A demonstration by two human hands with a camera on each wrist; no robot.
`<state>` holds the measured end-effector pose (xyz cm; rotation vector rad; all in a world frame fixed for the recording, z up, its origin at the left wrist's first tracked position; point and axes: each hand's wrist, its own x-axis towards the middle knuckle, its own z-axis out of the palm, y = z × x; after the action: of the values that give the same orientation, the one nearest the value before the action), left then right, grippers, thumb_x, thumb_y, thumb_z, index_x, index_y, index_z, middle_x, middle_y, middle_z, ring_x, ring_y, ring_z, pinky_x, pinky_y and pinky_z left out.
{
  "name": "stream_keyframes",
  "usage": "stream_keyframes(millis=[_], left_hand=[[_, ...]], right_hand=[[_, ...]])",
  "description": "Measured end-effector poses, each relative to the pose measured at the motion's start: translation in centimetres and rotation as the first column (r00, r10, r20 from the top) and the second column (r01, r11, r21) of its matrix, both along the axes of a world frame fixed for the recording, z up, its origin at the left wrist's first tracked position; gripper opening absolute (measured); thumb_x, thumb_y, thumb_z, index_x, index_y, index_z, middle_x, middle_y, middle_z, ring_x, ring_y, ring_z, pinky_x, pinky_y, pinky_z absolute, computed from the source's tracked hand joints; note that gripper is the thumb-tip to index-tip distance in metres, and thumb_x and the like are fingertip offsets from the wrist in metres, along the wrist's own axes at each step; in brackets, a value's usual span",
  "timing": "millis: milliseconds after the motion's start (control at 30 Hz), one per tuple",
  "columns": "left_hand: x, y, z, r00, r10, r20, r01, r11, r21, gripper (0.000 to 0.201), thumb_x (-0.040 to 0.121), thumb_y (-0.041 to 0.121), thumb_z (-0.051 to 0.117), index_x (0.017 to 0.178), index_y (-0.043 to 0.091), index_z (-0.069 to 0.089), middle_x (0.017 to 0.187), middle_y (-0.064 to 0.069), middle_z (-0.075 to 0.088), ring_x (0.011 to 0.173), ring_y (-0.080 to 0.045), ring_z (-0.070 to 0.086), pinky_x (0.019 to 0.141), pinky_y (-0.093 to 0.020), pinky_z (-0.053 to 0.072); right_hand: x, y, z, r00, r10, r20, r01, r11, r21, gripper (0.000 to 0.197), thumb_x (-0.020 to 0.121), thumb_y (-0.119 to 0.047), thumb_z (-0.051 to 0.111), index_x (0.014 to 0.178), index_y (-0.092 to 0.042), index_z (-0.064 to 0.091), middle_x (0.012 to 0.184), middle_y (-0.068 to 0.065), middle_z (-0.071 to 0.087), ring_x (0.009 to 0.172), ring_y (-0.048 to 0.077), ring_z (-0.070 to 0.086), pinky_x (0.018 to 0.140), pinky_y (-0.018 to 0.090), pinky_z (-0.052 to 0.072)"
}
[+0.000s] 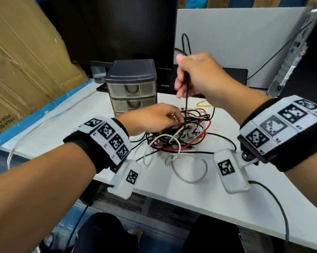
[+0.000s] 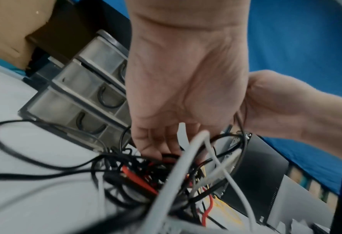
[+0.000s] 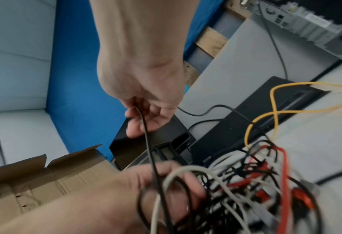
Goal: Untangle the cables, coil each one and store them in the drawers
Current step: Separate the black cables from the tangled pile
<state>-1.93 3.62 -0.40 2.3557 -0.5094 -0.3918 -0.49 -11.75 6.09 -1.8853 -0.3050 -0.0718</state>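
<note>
A tangle of black, white, grey and red cables (image 1: 181,134) lies in the middle of the white table (image 1: 217,194). My right hand (image 1: 183,81) is raised above it and grips a black cable (image 1: 186,101), which runs taut down into the tangle; its free end loops up above the fist (image 1: 186,42). The right wrist view shows the same black cable (image 3: 148,142) leaving my curled right fingers (image 3: 138,125). My left hand (image 1: 172,117) rests on the tangle's left side with fingers stretched into it, the tips hidden among the cables (image 2: 166,166). A small drawer unit (image 1: 132,84) with three closed translucent drawers stands behind.
A dark monitor (image 1: 117,28) stands behind the drawers, with a clear glass (image 1: 98,73) to its left. A cardboard box (image 1: 22,61) leans at far left. A computer case (image 1: 296,52) stands at the right. A yellow cable (image 1: 202,103) trails from the tangle's far side.
</note>
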Motion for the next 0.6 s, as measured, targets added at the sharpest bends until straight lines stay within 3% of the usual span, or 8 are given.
stream_keyframes(millis=[67, 133, 200, 300, 367, 433, 500, 600], left_hand=[[-0.1, -0.1, -0.7, 0.999, -0.041, -0.008, 0.041, 0.999, -0.014, 0.012, 0.099, 0.015, 0.064, 0.097, 0.024, 0.073, 0.103, -0.014, 0.070, 0.083, -0.014, 0.057, 0.078, -0.033, 0.048], [-0.2, -0.2, -1.0, 0.996, -0.086, -0.038, 0.086, 0.996, -0.005, 0.012, 0.099, 0.013, 0.065, 0.105, 0.019, 0.073, 0.107, -0.016, 0.071, 0.082, -0.014, 0.058, 0.076, -0.030, 0.047], [-0.1, -0.3, -1.4, 0.988, -0.152, -0.024, 0.153, 0.986, 0.061, 0.016, 0.098, 0.013, 0.066, 0.110, 0.020, 0.073, 0.106, -0.016, 0.070, 0.082, -0.019, 0.058, 0.077, -0.032, 0.047], [-0.2, -0.5, -1.2, 0.978, -0.208, -0.016, 0.208, 0.967, 0.144, 0.019, 0.099, 0.014, 0.065, 0.116, 0.021, 0.071, 0.112, -0.017, 0.068, 0.098, -0.034, 0.063, 0.087, -0.044, 0.052], [-0.2, -0.5, -0.7, 0.973, -0.231, -0.025, 0.232, 0.956, 0.181, 0.021, 0.101, 0.015, 0.063, 0.120, 0.021, 0.070, 0.113, -0.010, 0.069, 0.098, -0.025, 0.063, 0.090, -0.038, 0.051], [0.0, -0.2, 0.2, 0.969, -0.245, -0.042, 0.249, 0.950, 0.186, 0.023, 0.103, 0.014, 0.060, 0.120, 0.023, 0.071, 0.115, -0.001, 0.069, 0.098, -0.013, 0.061, 0.087, -0.030, 0.052], [0.3, 0.4, 1.0, 0.973, -0.221, -0.063, 0.227, 0.966, 0.123, 0.023, 0.103, 0.012, 0.058, 0.116, 0.022, 0.073, 0.113, 0.000, 0.071, 0.094, -0.008, 0.061, 0.078, -0.025, 0.054], [0.8, 0.9, 2.0, 0.991, -0.131, -0.019, 0.132, 0.989, 0.069, 0.021, 0.103, 0.009, 0.054, 0.109, 0.016, 0.073, 0.105, -0.009, 0.075, 0.089, -0.012, 0.070, 0.068, -0.023, 0.055]], right_hand=[[0.5, 0.3, 0.8, 0.994, -0.099, 0.037, 0.099, 0.995, 0.011, 0.048, 0.106, -0.031, 0.041, 0.062, -0.016, 0.054, 0.051, -0.001, 0.048, 0.040, 0.016, 0.044, 0.044, 0.021, 0.036], [1.2, 0.5, 1.6, 0.981, -0.181, 0.073, 0.182, 0.983, -0.020, 0.052, 0.106, -0.033, 0.039, 0.060, -0.018, 0.060, 0.052, -0.005, 0.041, 0.044, 0.012, 0.035, 0.043, 0.020, 0.030], [1.5, 0.5, 2.2, 0.964, -0.240, 0.114, 0.248, 0.967, -0.058, 0.055, 0.106, -0.034, 0.039, 0.062, -0.018, 0.066, 0.059, -0.007, 0.043, 0.051, 0.009, 0.036, 0.048, 0.022, 0.030], [1.7, 0.3, 3.0, 0.938, -0.296, 0.179, 0.320, 0.939, -0.124, 0.049, 0.106, -0.034, 0.041, 0.072, -0.017, 0.072, 0.067, -0.010, 0.051, 0.057, 0.005, 0.044, 0.055, 0.022, 0.034], [2.1, -0.4, 3.4, 0.922, -0.308, 0.235, 0.361, 0.904, -0.229, 0.041, 0.103, -0.034, 0.045, 0.085, -0.013, 0.075, 0.071, -0.011, 0.054, 0.062, 0.005, 0.049, 0.059, 0.022, 0.039], [2.7, -1.8, 3.7, 0.899, -0.316, 0.304, 0.410, 0.850, -0.330, 0.038, 0.098, -0.035, 0.048, 0.096, -0.009, 0.076, 0.082, -0.002, 0.064, 0.075, 0.016, 0.059, 0.072, 0.028, 0.047], [3.3, -3.7, 3.7, 0.872, -0.321, 0.370, 0.474, 0.747, -0.467, 0.041, 0.098, -0.035, 0.047, 0.101, -0.005, 0.075, 0.103, 0.015, 0.069, 0.096, 0.035, 0.062, 0.085, 0.036, 0.049], [3.1, -6.8, 3.1, 0.876, -0.304, 0.374, 0.482, 0.527, -0.700, 0.038, 0.104, -0.016, 0.041, 0.093, 0.010, 0.066, 0.119, 0.034, 0.060, 0.106, 0.046, 0.056, 0.086, 0.044, 0.046]])
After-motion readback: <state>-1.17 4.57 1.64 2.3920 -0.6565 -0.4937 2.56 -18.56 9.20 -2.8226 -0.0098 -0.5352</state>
